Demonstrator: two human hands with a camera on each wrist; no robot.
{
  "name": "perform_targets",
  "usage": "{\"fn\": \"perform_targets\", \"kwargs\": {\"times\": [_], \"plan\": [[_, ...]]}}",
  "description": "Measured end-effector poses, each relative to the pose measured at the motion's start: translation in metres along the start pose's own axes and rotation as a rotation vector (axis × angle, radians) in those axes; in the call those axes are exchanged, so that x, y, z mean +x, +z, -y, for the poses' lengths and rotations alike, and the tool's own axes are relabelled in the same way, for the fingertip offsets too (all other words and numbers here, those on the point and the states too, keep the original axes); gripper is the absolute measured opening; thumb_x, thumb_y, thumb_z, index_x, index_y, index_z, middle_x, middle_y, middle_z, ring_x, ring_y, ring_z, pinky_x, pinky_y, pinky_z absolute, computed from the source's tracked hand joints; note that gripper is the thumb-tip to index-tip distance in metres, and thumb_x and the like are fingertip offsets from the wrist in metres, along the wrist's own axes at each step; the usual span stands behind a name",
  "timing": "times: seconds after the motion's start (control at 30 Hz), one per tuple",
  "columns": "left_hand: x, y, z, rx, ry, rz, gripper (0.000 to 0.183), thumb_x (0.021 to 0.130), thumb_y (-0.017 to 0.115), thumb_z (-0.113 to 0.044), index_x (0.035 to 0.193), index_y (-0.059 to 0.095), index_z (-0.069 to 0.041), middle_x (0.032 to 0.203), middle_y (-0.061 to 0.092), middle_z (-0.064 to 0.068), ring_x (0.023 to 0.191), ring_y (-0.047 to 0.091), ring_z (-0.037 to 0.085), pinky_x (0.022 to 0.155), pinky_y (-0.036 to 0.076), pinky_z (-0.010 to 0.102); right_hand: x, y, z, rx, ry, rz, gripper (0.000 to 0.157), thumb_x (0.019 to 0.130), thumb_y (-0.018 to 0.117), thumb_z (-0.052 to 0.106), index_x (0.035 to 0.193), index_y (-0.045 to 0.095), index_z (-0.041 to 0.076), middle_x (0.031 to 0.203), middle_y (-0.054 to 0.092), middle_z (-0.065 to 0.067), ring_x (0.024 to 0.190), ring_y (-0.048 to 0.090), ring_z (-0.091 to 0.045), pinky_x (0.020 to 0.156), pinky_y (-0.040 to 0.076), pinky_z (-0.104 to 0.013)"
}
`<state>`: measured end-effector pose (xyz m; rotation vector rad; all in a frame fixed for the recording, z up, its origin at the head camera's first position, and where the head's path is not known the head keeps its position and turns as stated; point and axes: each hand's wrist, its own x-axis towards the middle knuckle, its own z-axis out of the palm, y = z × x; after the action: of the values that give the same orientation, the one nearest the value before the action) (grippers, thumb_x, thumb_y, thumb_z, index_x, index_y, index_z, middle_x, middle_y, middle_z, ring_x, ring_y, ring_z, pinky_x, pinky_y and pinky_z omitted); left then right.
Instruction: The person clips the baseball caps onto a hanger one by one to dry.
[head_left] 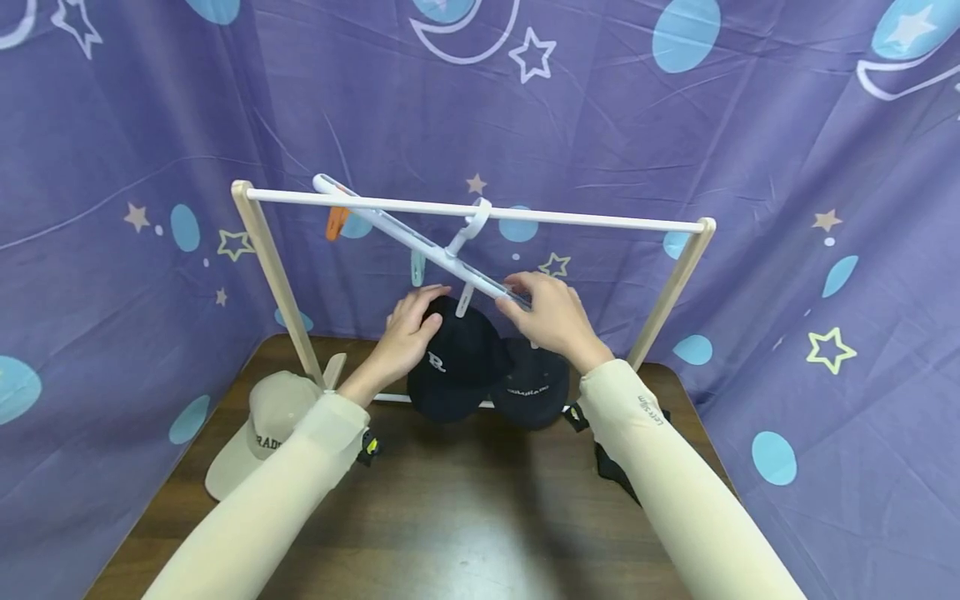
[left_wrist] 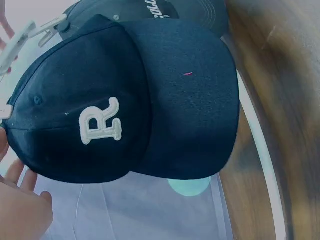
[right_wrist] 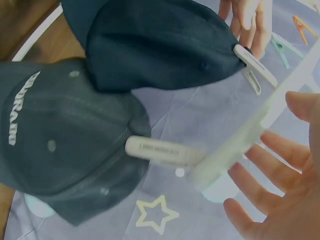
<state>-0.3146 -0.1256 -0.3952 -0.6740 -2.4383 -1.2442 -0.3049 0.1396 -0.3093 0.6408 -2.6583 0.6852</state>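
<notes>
A white clip hanger (head_left: 420, 242) hangs tilted from the rod by its hook (head_left: 474, 225), right end lower. A navy cap with a white R (left_wrist: 75, 110) hangs from one pale clip (right_wrist: 255, 65). A darker cap with white lettering (right_wrist: 75, 140) hangs from another pale clip (right_wrist: 160, 150), to its right. My left hand (head_left: 410, 332) is at the navy cap's crown, fingertips right at its edge beside the clip. My right hand (head_left: 551, 312) is at the hanger's low end, its fingers spread and loosely extended beside the blurred bar (right_wrist: 235, 155).
An orange clip (head_left: 337, 223) and a teal clip (head_left: 417, 268) hang on the hanger's left half. A wooden-legged rack with a white rod (head_left: 600, 218) stands on the table (head_left: 450, 517). A beige cap (head_left: 281, 408) lies left, a black item (head_left: 617, 471) right. A patterned curtain (head_left: 787, 167) surrounds everything.
</notes>
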Motion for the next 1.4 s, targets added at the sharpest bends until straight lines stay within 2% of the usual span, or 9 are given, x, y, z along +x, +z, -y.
{"fn": "perform_targets", "kwargs": {"times": [0.17,0.37,0.5,0.67,0.83,0.97,1.2,1.4], "plan": [[-0.005,-0.004,0.001,0.009,-0.011,-0.013,0.049,0.105,0.055,-0.013,0.154,0.052,-0.013,0.159,0.046,0.012,0.145,0.037,0.040,0.113,0.025,0.064,-0.015,-0.010,-0.016,0.060,-0.031,-0.075,0.042,0.102,0.069,0.038,0.136,0.070,0.014,0.132,0.073,-0.006,0.122,0.067,-0.028,0.104,0.050,-0.051],[-0.012,-0.007,-0.002,-0.005,-0.005,-0.032,0.046,0.106,0.058,-0.013,0.151,0.055,-0.012,0.147,0.052,0.016,0.134,0.044,0.041,0.111,0.029,0.058,-0.040,-0.020,-0.044,0.114,-0.086,-0.203,0.036,0.101,0.070,0.027,0.133,0.071,0.010,0.129,0.073,-0.010,0.117,0.070,-0.031,0.101,0.051,-0.051],[-0.017,-0.009,-0.008,-0.033,0.018,-0.053,0.038,0.107,0.059,-0.013,0.144,0.059,-0.009,0.139,0.055,0.016,0.130,0.047,0.038,0.109,0.032,0.052,-0.056,-0.024,-0.063,0.131,-0.108,-0.231,0.032,0.101,0.070,0.021,0.130,0.072,0.008,0.126,0.073,-0.012,0.112,0.071,-0.034,0.098,0.053,-0.052],[-0.024,-0.008,-0.019,-0.085,0.034,-0.069,0.025,0.105,0.061,-0.009,0.130,0.064,-0.007,0.125,0.057,0.014,0.119,0.050,0.033,0.101,0.037,0.047,-0.075,-0.027,-0.082,0.144,-0.111,-0.218,0.029,0.100,0.071,0.017,0.127,0.073,0.007,0.120,0.075,-0.013,0.106,0.072,-0.033,0.095,0.055,-0.051],[-0.031,-0.001,-0.027,-0.106,0.075,-0.066,0.018,0.104,0.062,-0.007,0.121,0.065,-0.005,0.114,0.061,0.011,0.110,0.055,0.026,0.096,0.043,0.041,-0.092,-0.026,-0.097,0.132,-0.106,-0.184,0.024,0.100,0.072,0.014,0.123,0.076,0.009,0.114,0.077,-0.007,0.096,0.074,-0.023,0.088,0.059,-0.045],[-0.038,0.007,-0.032,-0.122,0.091,-0.024,0.015,0.105,0.062,-0.008,0.118,0.065,0.000,0.108,0.061,0.006,0.104,0.055,0.021,0.094,0.045,0.038,-0.108,-0.023,-0.111,0.120,-0.092,-0.135,0.018,0.099,0.073,0.012,0.117,0.078,0.011,0.108,0.078,-0.004,0.089,0.072,-0.015,0.080,0.061,-0.040],[-0.050,0.021,-0.039,-0.137,0.110,0.039,0.015,0.106,0.061,-0.010,0.117,0.065,-0.001,0.107,0.062,0.003,0.101,0.058,0.018,0.093,0.048,0.035,-0.140,-0.019,-0.146,0.087,0.002,-0.067,0.011,0.100,0.072,0.010,0.108,0.080,0.012,0.099,0.079,-0.001,0.083,0.070,-0.008,0.075,0.054,-0.019],[-0.058,0.029,-0.040,-0.164,0.089,0.069,0.014,0.106,0.062,-0.010,0.117,0.065,-0.003,0.107,0.061,0.002,0.101,0.058,0.016,0.094,0.049,0.034,-0.160,-0.009,-0.182,0.024,0.097,-0.028,0.008,0.099,0.073,0.011,0.101,0.080,0.013,0.091,0.078,0.003,0.080,0.067,-0.009,0.073,0.054,-0.028]]}}
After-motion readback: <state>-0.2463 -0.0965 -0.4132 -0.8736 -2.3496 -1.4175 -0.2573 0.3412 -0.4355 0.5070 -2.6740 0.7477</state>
